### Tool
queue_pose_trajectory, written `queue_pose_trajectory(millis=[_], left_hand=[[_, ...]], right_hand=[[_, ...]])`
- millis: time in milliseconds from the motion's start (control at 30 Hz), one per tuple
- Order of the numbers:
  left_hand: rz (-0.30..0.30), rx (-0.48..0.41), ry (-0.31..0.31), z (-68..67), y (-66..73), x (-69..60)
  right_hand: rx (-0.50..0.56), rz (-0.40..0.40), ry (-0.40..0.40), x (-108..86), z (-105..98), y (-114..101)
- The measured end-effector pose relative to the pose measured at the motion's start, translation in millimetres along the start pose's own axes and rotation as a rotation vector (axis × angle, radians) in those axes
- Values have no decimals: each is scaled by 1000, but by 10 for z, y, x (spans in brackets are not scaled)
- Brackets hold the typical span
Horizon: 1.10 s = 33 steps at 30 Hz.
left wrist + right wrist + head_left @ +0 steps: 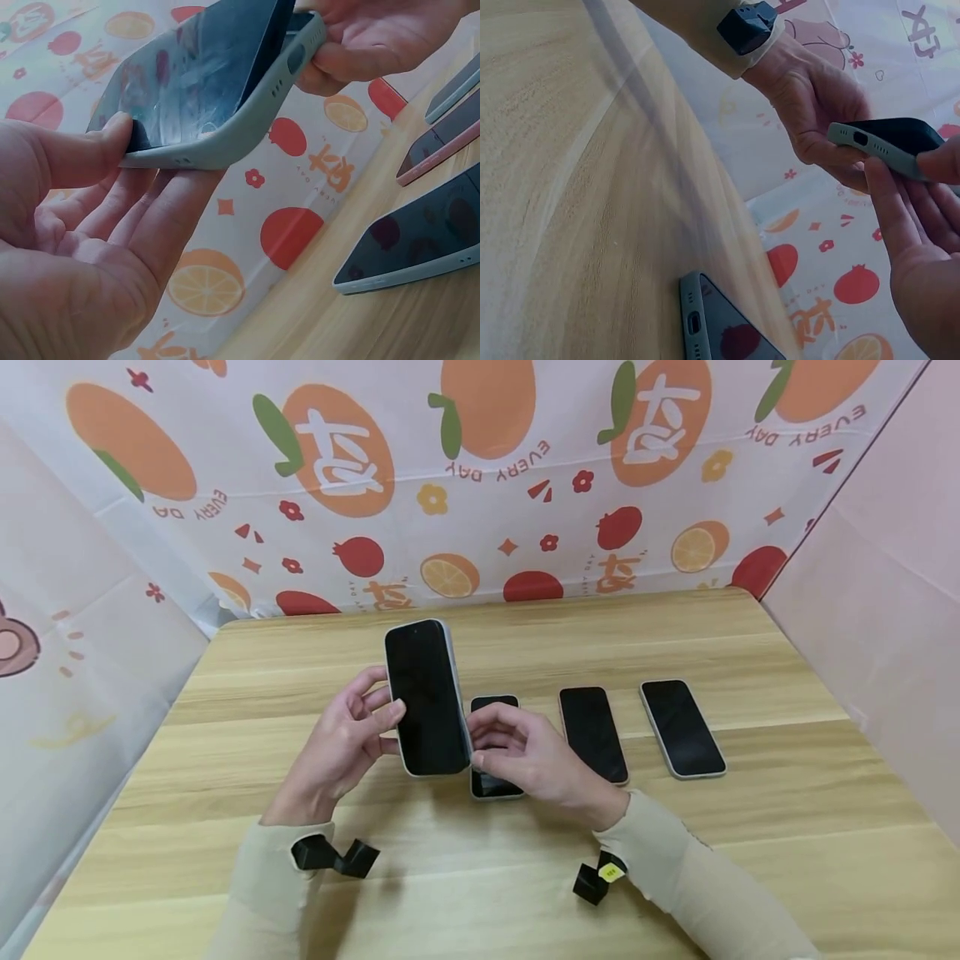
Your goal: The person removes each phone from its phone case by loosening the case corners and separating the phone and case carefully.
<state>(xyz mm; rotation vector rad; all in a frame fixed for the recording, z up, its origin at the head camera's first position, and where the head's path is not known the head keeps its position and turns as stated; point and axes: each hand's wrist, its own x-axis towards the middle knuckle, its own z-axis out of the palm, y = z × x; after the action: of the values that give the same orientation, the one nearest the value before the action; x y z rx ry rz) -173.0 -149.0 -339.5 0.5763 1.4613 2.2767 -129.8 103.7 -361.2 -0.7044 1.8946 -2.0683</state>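
My left hand [341, 747] holds a dark-screened phone [423, 697] above the table, its thumb on the screen's edge and fingers behind. A pale grey-green case [251, 133] is around part of this phone. In the left wrist view the phone sits tilted in the case, one side raised out of the rim near the right hand. My right hand [536, 756] pinches the case's lower right edge. In the right wrist view the case's bottom end [877, 147] shows its port opening. The phone's back is hidden.
Three more phones lie screen up on the wooden table [247, 760]: one [495, 785] partly under the right hand, a pink-edged one [592, 731], and a pale-edged one [682, 728] farther right. A fruit-print cloth [487, 518] hangs behind the table's far edge.
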Motion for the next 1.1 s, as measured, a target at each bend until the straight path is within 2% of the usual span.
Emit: queue_pose_trajectory(millis=[167, 367, 433, 633, 800, 933, 1100], left_hand=[[3, -34, -16, -4, -18, 10], [-22, 1, 46, 2, -68, 50], [-33, 20, 77, 6, -69, 52], [-44, 57, 140, 0, -42, 26], [-45, 99, 193, 10, -41, 11], [-44, 142, 229, 26, -46, 10], [-53, 177, 276, 74, -67, 74]], right_hand=[[-18, 30, 48, 26, 10, 3], [-78, 26, 95, 24, 7, 11], [-138, -9, 115, 23, 13, 9], [-422, -142, 155, 46, 33, 20], [-539, -163, 185, 83, 37, 12], [-605, -125, 211, 104, 31, -8], [-548, 26, 192, 118, -1, -69]])
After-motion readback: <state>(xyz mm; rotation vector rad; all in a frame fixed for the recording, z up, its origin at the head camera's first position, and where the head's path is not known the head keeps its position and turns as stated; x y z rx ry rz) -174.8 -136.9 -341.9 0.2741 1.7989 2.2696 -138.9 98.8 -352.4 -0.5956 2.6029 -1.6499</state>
